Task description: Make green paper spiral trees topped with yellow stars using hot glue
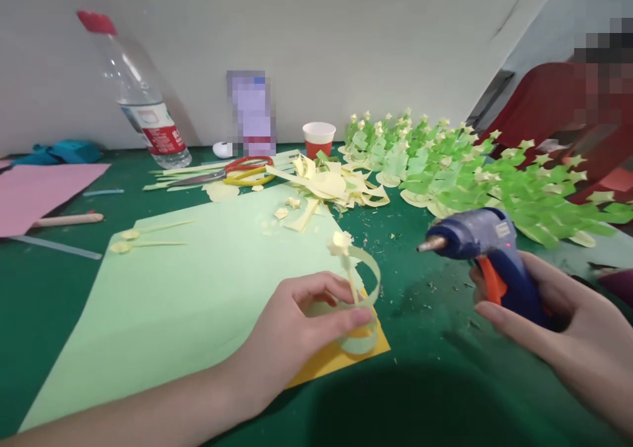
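My left hand [306, 322] pinches a pale paper stem topped by a small cream star [340, 242], with a light green paper strip [373, 272] curling around beside it. Under that hand lie a light green sheet [198, 295] and an orange-yellow piece of paper [321, 366]. On the right, my right hand [564, 322] is wrapped round a blue glue gun [494, 242] with an orange trigger; its nozzle points left, apart from the paper piece. Two thin stems with round ends [121, 246] rest on the sheet's left part.
Paper scraps [331, 183], red-and-yellow scissors [247, 170] and a red cup [319, 138] are at the back. Many green paper plants [445, 163] fill the back right. A bottle [148, 111], phone [254, 114] and pink paper [44, 190] are further left.
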Demonstrator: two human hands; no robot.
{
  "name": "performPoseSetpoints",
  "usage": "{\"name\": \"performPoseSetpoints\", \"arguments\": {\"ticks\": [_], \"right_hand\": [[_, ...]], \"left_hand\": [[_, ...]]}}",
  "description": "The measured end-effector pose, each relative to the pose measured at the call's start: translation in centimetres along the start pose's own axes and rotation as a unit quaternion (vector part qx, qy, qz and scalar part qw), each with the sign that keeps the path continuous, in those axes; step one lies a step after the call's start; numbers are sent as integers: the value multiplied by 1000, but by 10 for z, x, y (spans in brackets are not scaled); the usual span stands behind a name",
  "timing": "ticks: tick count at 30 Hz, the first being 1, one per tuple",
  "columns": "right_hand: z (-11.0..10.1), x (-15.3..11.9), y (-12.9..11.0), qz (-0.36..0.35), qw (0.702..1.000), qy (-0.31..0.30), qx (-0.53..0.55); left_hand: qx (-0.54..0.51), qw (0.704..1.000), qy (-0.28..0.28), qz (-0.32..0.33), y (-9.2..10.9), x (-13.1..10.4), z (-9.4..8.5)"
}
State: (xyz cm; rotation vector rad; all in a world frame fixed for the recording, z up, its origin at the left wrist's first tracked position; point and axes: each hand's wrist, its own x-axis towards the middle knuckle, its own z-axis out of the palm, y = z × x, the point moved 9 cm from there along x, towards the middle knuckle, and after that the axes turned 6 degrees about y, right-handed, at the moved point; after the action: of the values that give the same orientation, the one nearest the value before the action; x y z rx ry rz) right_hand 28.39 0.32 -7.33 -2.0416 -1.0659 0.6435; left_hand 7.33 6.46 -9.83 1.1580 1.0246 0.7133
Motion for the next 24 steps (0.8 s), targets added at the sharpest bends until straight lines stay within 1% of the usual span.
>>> {"name": "performPoseSetpoints", "arguments": {"ticks": [2,4,8,11,14,20,24], "right_hand": [[-1,-6,-3,-3,998,48,-32],[-3,-14,-8,-21,994,98,-53],[-2,-24,-15,-73,982,149,-86],[-2,-26,-19,-111,973,164,-120],[-5,-26,-22,-128,966,184,-133],[-4,-24,-18,-109,969,172,-141],[-5,-23,-16,-104,970,171,-139]], "left_hand": [[4,1000,-10,-7,-4,-2,2],[0,1000,-16,-21,-10,-3,2],[-14,999,-25,-33,-12,-5,3],[-28,998,-38,-46,-10,-5,5],[-19,997,-43,-57,-8,-5,6],[-33,998,-49,-36,-7,-5,8],[-28,998,-45,-44,-9,-5,8]]}}
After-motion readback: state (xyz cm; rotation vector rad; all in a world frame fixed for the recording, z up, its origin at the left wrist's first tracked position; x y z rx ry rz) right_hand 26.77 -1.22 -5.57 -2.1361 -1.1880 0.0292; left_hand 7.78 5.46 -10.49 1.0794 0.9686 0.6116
